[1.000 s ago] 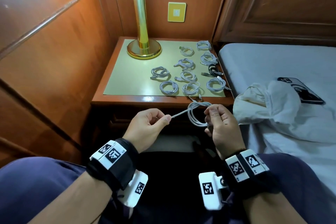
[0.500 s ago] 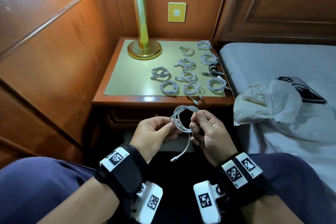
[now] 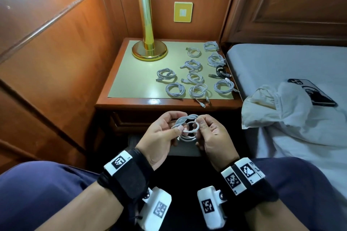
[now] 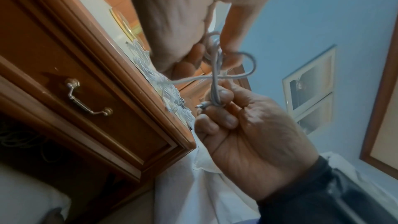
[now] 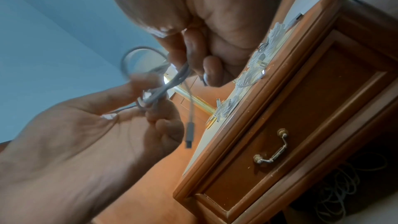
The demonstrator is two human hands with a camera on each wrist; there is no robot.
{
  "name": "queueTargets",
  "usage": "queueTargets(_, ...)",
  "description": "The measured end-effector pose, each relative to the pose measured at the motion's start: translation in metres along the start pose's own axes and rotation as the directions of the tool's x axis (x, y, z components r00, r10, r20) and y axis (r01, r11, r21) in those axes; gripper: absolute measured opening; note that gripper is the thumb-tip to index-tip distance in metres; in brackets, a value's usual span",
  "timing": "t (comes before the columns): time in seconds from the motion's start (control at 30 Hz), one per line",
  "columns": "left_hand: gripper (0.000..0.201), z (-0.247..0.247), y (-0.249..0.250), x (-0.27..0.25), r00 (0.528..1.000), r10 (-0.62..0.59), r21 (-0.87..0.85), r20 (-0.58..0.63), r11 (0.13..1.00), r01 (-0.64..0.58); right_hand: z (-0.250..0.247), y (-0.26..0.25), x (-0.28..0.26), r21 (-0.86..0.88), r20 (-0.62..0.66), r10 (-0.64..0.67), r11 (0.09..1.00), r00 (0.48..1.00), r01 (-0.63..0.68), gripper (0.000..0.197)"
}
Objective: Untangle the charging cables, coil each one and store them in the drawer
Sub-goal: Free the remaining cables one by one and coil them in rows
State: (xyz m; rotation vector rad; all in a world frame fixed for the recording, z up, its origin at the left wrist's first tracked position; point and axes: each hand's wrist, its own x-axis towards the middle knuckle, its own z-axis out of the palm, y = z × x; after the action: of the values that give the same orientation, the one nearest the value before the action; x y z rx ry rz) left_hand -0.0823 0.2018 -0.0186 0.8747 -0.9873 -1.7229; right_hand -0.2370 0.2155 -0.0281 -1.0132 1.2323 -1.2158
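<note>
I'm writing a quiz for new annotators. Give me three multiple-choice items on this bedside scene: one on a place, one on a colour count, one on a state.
1. Where does the phone lie?
A. on the floor
B. on the bed
C. on the person's lap

2. How many of the coiled cables on the nightstand are black?
A. none
B. one
C. four

3. What state is the drawer in?
A. shut
B. pulled fully out
C. taken out and set aside

Answers:
1. B. The phone rests on the mattress, against the crumpled white cloth.
2. B. A single black coil sits near the right edge, and all the others are white.
3. A. Both wrist views show the drawer front flush with the frame, its handle hanging untouched.
</note>
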Motion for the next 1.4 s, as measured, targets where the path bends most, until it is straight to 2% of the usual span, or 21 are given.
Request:
queueTargets(0.1,0.033,0.002,0.000,0.002,0.998,-0.047,0.034,-0.045,0.998,0.049,0.001,0.004,0.002,-0.019,0.013,-0.044,0.999,0.999,0.044,0.028)
queueTargets(0.23,0.030,0.000,-0.003,0.003,0.997,0.036,0.268,-0.074,0.963,-0.015,-0.003,0.008,0.003,-0.123,0.014,-0.163,0.979,0.986,0.164,0.027)
queueTargets(0.37,0.042,-0.009,-0.003,0.003,0.993,0.110,0.575,-0.049,0.816,-0.062,-0.010,0.006,0.004,-0.144,-0.028,-0.247,0.960,0.969,0.240,0.028)
queueTargets(0.47,0.045,-0.012,-0.003,0.003,0.982,0.170,0.648,-0.081,0.758,-0.078,-0.013,0.002,0.005,-0.140,-0.073,-0.288,0.951,0.955,0.276,0.027)
queueTargets(0.6,0.032,-0.018,0.001,0.007,0.980,0.168,0.696,-0.110,0.716,-0.044,-0.016,-0.001,0.004,-0.122,-0.141,-0.330,0.942,0.933,0.314,0.026)
queueTargets(0.7,0.033,-0.018,0.006,0.005,0.975,0.207,0.814,-0.081,0.578,-0.055,-0.017,0.007,0.003,-0.226,-0.141,-0.359,0.919,0.923,0.323,0.026)
queueTargets(0.8,0.032,-0.019,0.008,0.003,0.966,0.258,0.931,-0.010,0.354,-0.085,-0.018,0.011,0.004,-0.332,-0.177,-0.388,0.889,0.905,0.316,0.024)
queueTargets(0.87,0.034,-0.024,0.006,0.003,0.959,0.279,0.964,0.046,0.241,-0.116,-0.020,0.007,0.005,-0.325,-0.232,-0.403,0.890,0.885,0.320,0.021)
queueTargets(0.93,0.035,-0.028,0.003,0.004,0.951,0.303,0.973,0.065,0.193,-0.128,-0.023,0.002,0.008,-0.248,-0.284,-0.379,0.916,0.881,0.314,0.020)
queueTargets(1.0,0.028,-0.028,0.000,0.005,0.946,0.324,0.964,0.009,0.247,-0.094,-0.026,0.000,0.011,-0.136,-0.294,-0.324,0.945,0.899,0.296,0.028)
queueTargets(1.07,0.024,-0.025,-0.004,0.005,0.949,0.307,0.920,-0.073,0.389,-0.055,-0.024,-0.001,0.010,-0.017,-0.266,-0.249,0.967,0.931,0.254,0.033)
queueTargets(1.17,0.020,-0.016,-0.010,0.004,0.980,0.124,0.745,-0.159,0.667,0.036,-0.020,-0.001,0.008,0.054,-0.219,-0.175,0.980,0.960,0.191,0.031)
queueTargets(1.2,0.018,-0.014,-0.012,0.003,0.983,0.063,0.674,-0.175,0.735,0.073,-0.019,-0.002,0.007,0.052,-0.202,-0.164,0.983,0.966,0.177,0.030)
queueTargets(1.27,0.018,-0.012,-0.014,0.003,0.978,0.004,0.574,-0.207,0.810,0.118,-0.017,-0.001,0.006,0.042,-0.168,-0.140,0.988,0.976,0.149,0.028)
queueTargets(1.4,0.025,-0.007,-0.008,0.003,0.979,-0.052,0.289,-0.197,0.951,0.108,-0.017,0.000,0.005,-0.033,-0.108,-0.136,0.991,0.985,0.133,0.027)
